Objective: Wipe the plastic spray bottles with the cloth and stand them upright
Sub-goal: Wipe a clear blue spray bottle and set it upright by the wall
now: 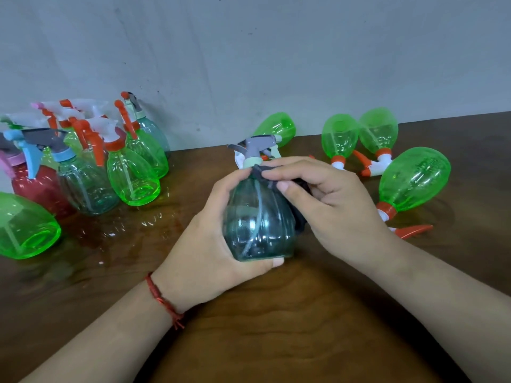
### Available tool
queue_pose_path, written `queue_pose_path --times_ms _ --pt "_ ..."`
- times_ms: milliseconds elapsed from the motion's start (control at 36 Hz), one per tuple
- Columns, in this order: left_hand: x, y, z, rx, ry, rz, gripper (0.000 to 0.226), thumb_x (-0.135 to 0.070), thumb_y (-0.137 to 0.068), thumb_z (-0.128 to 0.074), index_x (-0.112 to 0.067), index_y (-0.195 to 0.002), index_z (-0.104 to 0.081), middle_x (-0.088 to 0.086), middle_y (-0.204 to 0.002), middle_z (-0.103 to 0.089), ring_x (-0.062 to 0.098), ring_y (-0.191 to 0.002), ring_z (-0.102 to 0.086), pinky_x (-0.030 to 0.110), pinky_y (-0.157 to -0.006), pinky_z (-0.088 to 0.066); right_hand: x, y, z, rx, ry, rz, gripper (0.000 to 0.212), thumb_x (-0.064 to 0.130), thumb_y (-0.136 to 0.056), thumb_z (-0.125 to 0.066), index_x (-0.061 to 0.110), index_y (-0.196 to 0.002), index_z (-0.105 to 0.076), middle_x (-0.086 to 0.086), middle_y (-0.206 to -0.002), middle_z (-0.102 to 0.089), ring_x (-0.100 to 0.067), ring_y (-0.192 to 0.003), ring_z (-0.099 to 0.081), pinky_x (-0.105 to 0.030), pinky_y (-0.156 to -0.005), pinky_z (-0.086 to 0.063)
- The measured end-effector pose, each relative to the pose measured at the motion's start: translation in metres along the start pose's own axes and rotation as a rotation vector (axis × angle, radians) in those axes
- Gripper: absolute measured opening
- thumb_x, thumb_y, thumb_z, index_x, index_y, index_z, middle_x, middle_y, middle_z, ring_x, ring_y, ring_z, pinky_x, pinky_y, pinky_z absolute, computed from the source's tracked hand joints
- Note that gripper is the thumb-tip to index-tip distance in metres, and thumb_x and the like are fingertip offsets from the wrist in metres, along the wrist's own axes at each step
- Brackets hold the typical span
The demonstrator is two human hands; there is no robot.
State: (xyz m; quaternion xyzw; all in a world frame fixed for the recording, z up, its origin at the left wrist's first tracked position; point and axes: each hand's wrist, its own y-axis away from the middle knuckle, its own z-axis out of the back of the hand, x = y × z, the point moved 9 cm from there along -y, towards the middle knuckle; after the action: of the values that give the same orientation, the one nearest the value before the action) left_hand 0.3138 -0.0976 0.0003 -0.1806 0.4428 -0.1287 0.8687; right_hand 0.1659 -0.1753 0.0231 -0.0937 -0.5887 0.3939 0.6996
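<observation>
My left hand grips a clear teal spray bottle with a grey trigger head, held just above the brown table, its head pointing away from me. My right hand pinches a dark cloth against the bottle's neck and right side. Most of the cloth is hidden under my fingers and behind the bottle.
Several bottles stand upright in a cluster at the back left by the grey wall, green, teal and red. Green bottles lie on their sides at the right and back. Another green bottle sits at the left edge.
</observation>
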Motion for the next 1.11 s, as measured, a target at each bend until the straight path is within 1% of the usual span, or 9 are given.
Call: queue_pose_path --times_ms 139,278,417,528,639,778,861,917,1111 --pt "0.015 0.0 0.013 -0.139 0.033 0.135 0.113 -0.023 -0.063 -0.103 -0.037 -0.155 -0.039 -0.031 -0.137 -0.06 -0.002 -0.124 -0.066 0.015 -0.102 -0.052 0.017 0.008 -0.008 0.062 0.146 0.159 0.027 -0.003 -0.098 -0.069 0.015 -0.114 -0.082 0.01 -0.127 -0.075 -0.014 -0.125 -0.067 -0.04 -0.107 -0.054" --pt "0.031 0.0 0.027 -0.224 0.053 0.235 0.111 -0.033 -0.059 -0.105 -0.041 -0.15 -0.043 -0.018 -0.133 -0.068 0.0 -0.119 -0.069 0.024 -0.103 -0.054 0.034 0.014 -0.019 0.12 0.247 0.335 0.024 -0.001 -0.098 -0.071 0.013 -0.113 -0.083 0.005 -0.127 -0.075 -0.017 -0.122 -0.068 -0.04 -0.102 -0.054" --pt "0.033 0.0 0.027 -0.251 0.056 0.28 0.106 -0.032 -0.06 -0.104 -0.04 -0.147 -0.044 -0.019 -0.126 -0.07 -0.006 -0.111 -0.069 0.007 -0.089 -0.051 0.041 0.018 -0.025 0.138 0.321 0.445 0.025 -0.003 -0.098 -0.07 0.011 -0.113 -0.083 0.001 -0.127 -0.075 -0.025 -0.117 -0.068 -0.043 -0.101 -0.053" --pt "0.024 -0.001 0.023 -0.185 0.009 0.197 0.112 -0.027 -0.062 -0.104 -0.038 -0.153 -0.04 -0.018 -0.133 -0.066 -0.002 -0.119 -0.068 0.013 -0.097 -0.052 0.032 0.015 -0.02 0.099 0.295 0.34 0.026 0.0 -0.099 -0.071 0.016 -0.116 -0.083 0.007 -0.128 -0.075 -0.016 -0.122 -0.067 -0.037 -0.104 -0.053" --pt "0.009 0.0 0.011 -0.084 0.009 0.068 0.115 -0.023 -0.064 -0.104 -0.032 -0.158 -0.038 -0.017 -0.149 -0.056 0.01 -0.136 -0.061 0.029 -0.112 -0.052 0.009 0.004 -0.003 -0.014 0.084 0.075 0.026 0.003 -0.1 -0.07 0.017 -0.118 -0.081 0.011 -0.127 -0.075 -0.01 -0.126 -0.067 -0.037 -0.112 -0.051" --pt "-0.01 0.003 0.003 -0.02 0.082 -0.014 0.117 -0.024 -0.065 -0.1 -0.025 -0.16 -0.033 -0.019 -0.153 -0.051 0.011 -0.141 -0.057 0.022 -0.111 -0.05 -0.015 0.0 0.004 -0.054 -0.25 -0.187 0.026 0.001 -0.105 -0.06 0.016 -0.119 -0.078 0.006 -0.118 -0.079 -0.009 -0.118 -0.071 -0.033 -0.11 -0.053" --pt "-0.002 0.001 -0.001 0.043 0.113 0.016 0.12 -0.025 -0.066 -0.1 -0.029 -0.163 -0.029 -0.015 -0.156 -0.052 0.014 -0.141 -0.059 0.033 -0.114 -0.052 -0.015 0.002 0.005 -0.082 -0.299 -0.179 0.027 -0.002 -0.105 -0.059 0.012 -0.119 -0.077 0.004 -0.12 -0.079 -0.009 -0.12 -0.07 -0.024 -0.106 -0.052" --pt "0.004 0.0 -0.002 0.056 0.063 0.037 0.12 -0.033 -0.067 -0.101 -0.036 -0.163 -0.029 -0.01 -0.156 -0.052 0.016 -0.14 -0.059 0.039 -0.115 -0.051 -0.012 0.002 0.008 -0.131 -0.265 -0.127 0.028 -0.006 -0.103 -0.06 0.011 -0.117 -0.077 0.003 -0.121 -0.078 -0.01 -0.123 -0.069 -0.023 -0.106 -0.051" --pt "0.004 -0.001 0.0 0.001 -0.041 -0.026 0.119 -0.034 -0.069 -0.102 -0.029 -0.164 -0.03 -0.004 -0.158 -0.049 0.022 -0.144 -0.054 0.044 -0.117 -0.048 0.0 0.004 0.002 -0.078 -0.004 0.0 0.033 -0.003 -0.106 -0.056 0.016 -0.121 -0.079 0.01 -0.131 -0.073 -0.014 -0.134 -0.062 -0.04 -0.115 -0.048"
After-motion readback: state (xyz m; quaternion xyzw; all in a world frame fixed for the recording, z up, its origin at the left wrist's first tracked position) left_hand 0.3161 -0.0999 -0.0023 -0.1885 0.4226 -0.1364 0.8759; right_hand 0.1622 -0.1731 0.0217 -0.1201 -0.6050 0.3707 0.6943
